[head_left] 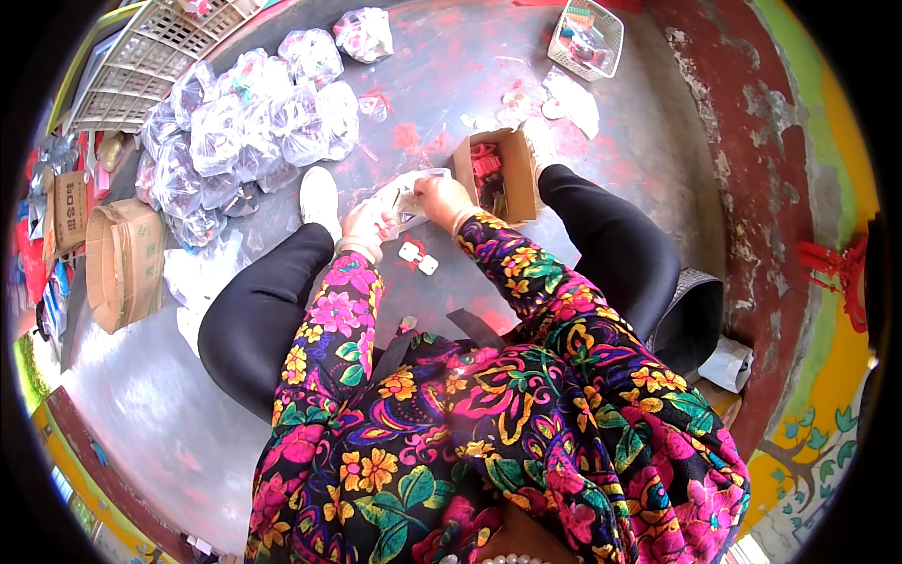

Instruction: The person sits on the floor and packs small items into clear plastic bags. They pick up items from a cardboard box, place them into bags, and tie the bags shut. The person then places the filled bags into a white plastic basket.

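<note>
Between my lower legs, my right hand (443, 198) is at the near right part of a whitish, partly clear container or bag (408, 191). Its fingers are curled closed, and what they pinch is hidden. My left hand (365, 227) is closed beside the same container's left side, with a small pale piece at its fingertips, too small to name. On the floor just below the hands lie two white tag-like pieces (413, 255) with a bit of red. To the right of my right hand, an open cardboard box (519, 179) holds red pieces (487, 165).
Many filled clear plastic bags (225, 132) are heaped at the far left, near a white plastic crate (155, 56). An open carton (122, 263) stands on the left. A white basket (615, 42) sits at the back right. Red cord bundles (841, 273) hang at the right wall.
</note>
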